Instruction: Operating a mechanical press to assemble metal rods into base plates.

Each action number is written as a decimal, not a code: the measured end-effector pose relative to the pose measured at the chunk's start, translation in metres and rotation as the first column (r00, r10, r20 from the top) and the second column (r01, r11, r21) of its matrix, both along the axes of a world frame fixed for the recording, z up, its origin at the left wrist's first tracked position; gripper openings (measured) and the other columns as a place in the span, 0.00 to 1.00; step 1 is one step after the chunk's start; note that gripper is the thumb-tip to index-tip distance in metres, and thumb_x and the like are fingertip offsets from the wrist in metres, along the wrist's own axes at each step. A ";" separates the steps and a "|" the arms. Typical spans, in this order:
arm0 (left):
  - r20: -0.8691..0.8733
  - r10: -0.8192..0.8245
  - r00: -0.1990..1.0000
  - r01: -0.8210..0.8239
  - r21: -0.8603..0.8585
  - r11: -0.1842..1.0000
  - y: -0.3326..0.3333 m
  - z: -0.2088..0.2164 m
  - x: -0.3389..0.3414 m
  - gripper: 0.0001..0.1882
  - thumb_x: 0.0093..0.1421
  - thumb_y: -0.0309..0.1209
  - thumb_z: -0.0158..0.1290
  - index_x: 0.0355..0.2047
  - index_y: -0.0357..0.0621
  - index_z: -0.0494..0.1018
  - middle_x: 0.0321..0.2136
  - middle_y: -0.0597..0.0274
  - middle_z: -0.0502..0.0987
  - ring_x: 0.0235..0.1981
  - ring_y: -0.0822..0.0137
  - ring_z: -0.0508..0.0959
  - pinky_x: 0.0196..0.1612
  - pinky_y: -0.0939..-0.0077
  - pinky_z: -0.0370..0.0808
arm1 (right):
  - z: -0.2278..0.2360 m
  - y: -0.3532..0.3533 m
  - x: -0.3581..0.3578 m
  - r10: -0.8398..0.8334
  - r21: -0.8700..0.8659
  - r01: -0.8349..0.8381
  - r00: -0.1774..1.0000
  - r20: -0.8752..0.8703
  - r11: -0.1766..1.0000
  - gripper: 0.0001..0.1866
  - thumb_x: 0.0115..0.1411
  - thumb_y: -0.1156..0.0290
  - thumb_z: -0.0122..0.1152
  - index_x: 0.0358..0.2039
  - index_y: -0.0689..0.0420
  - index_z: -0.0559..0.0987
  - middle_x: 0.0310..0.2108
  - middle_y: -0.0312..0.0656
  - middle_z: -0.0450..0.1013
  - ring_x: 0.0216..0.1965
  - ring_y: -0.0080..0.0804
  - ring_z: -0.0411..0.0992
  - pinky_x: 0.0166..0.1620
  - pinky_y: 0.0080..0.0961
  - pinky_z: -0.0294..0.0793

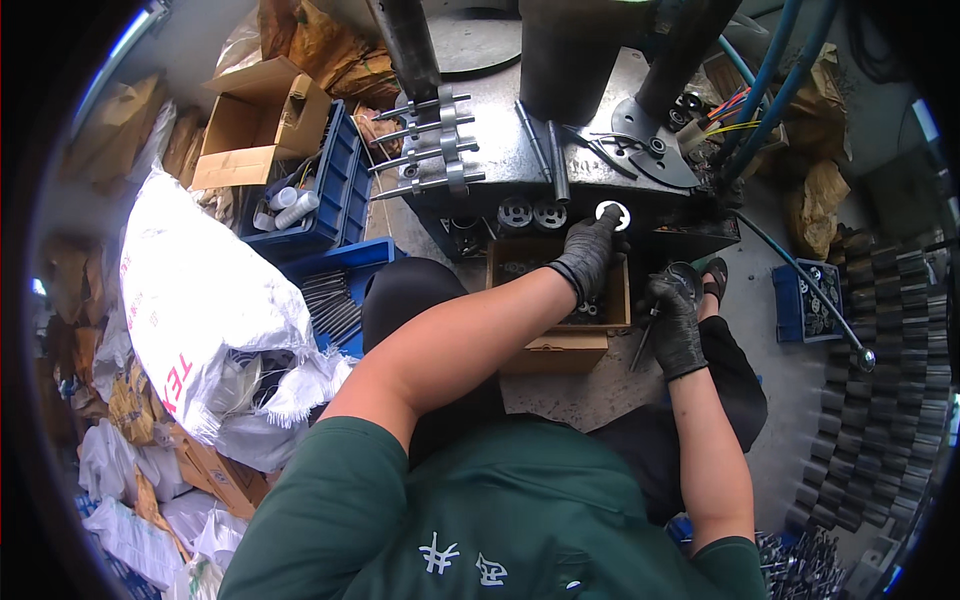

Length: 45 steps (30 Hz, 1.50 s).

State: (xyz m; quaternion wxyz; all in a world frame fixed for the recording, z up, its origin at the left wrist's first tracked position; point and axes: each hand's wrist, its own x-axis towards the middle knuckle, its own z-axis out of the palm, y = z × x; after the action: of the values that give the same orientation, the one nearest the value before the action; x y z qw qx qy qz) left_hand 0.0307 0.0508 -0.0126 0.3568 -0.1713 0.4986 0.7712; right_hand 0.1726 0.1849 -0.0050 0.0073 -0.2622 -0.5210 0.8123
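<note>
Both of my hands wear dark grey gloves. My left hand (590,250) is closed on a shiny metal ring (613,208) at the front edge of the machine bed. Below that hand is an open cardboard box (558,340) with small metal parts inside. My right hand (677,318), closed too, grips a thin metal rod (641,345) to the right of the box. The rod points down, and its upper part is hidden by my fingers. Two round slotted metal discs (515,213) sit at the machine's front, left of the ring.
Several shafts with collars (440,150) lie on the machine bed (490,110), left of two loose rods (558,165). Blue bins (345,185) and a white sack (200,300) stand left. At right are a small blue bin (790,305), a ball-ended lever (815,290) and stacked metal pieces (880,380).
</note>
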 end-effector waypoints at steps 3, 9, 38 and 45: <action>0.140 0.057 0.989 -0.054 -0.030 0.998 0.007 -0.011 -0.015 0.20 0.67 0.51 0.57 0.46 0.51 0.75 0.33 0.63 0.80 0.33 0.67 0.80 0.35 0.69 0.78 | -0.001 0.001 -0.003 0.010 -0.135 -0.017 0.999 -0.050 0.991 0.16 0.56 0.66 0.67 0.45 0.50 0.78 0.31 0.34 0.77 0.26 0.28 0.76 0.26 0.22 0.72; 0.121 -0.058 0.991 0.047 0.090 0.995 0.000 -0.006 0.001 0.21 0.66 0.51 0.57 0.47 0.49 0.74 0.36 0.61 0.79 0.34 0.63 0.78 0.39 0.67 0.77 | 0.013 0.007 0.000 -0.019 -0.286 -0.010 0.995 -0.101 0.958 0.17 0.59 0.64 0.65 0.48 0.52 0.77 0.36 0.39 0.79 0.30 0.32 0.78 0.28 0.25 0.77; -0.916 -0.281 0.285 -0.110 -0.323 0.940 -0.077 0.086 0.020 0.17 0.62 0.33 0.62 0.48 0.40 0.77 0.41 0.53 0.79 0.42 0.57 0.81 0.47 0.65 0.78 | 0.074 -0.043 0.014 0.160 -0.194 -0.149 0.986 0.039 0.970 0.27 0.67 0.59 0.59 0.62 0.60 0.69 0.28 0.39 0.75 0.18 0.22 0.67 0.19 0.16 0.62; -0.550 -0.288 0.784 0.326 -0.030 0.945 -0.083 0.107 0.046 0.21 0.69 0.41 0.57 0.55 0.38 0.74 0.44 0.58 0.80 0.43 0.71 0.80 0.47 0.75 0.80 | 0.094 -0.037 0.018 0.073 0.150 -0.053 0.988 -0.136 0.987 0.22 0.65 0.65 0.60 0.57 0.63 0.74 0.30 0.38 0.76 0.20 0.17 0.67 0.21 0.14 0.64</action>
State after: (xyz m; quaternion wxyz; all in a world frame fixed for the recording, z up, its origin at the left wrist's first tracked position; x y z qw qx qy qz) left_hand 0.0769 -0.0325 0.0945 0.3255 0.1514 0.5746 0.7355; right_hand 0.1905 0.1482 0.0885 0.0376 -0.1863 -0.5853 0.7882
